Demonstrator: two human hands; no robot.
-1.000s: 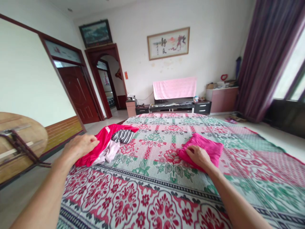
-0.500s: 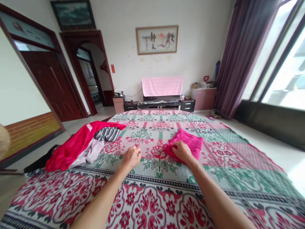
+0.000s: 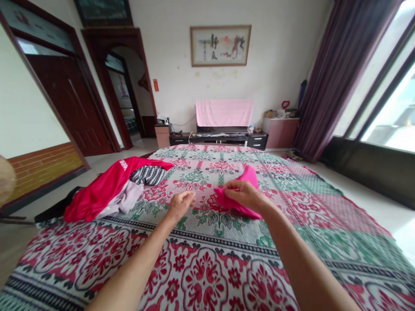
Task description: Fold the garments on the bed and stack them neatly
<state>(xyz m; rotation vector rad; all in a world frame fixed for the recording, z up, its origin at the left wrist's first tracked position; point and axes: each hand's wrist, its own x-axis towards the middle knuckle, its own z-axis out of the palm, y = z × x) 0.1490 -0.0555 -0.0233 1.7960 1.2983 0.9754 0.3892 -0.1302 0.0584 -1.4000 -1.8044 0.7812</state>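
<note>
A folded bright pink garment [image 3: 241, 190] is lifted a little off the patterned bedspread [image 3: 227, 268], gripped at its near edge by my right hand [image 3: 244, 194], whose fingers are closed on the cloth. My left hand [image 3: 180, 204] hovers just left of it over the bedspread, fingers curled loosely, with nothing visibly in them. To the far left lies a heap of clothes: a red top [image 3: 100, 192], a black-and-white striped piece [image 3: 147, 174] and a pale lilac piece [image 3: 125, 201].
The bed fills the foreground. Beyond it stand a low dark TV cabinet [image 3: 223, 139] with a pink cloth draped over the screen, and a pink cupboard [image 3: 280, 131]. Dark wooden doors are at the left, purple curtains and a large window at the right.
My right hand has raised the pink garment off the bedspread, where it lay flat before. My left hand left the red clothes heap and came across beside the right hand.
</note>
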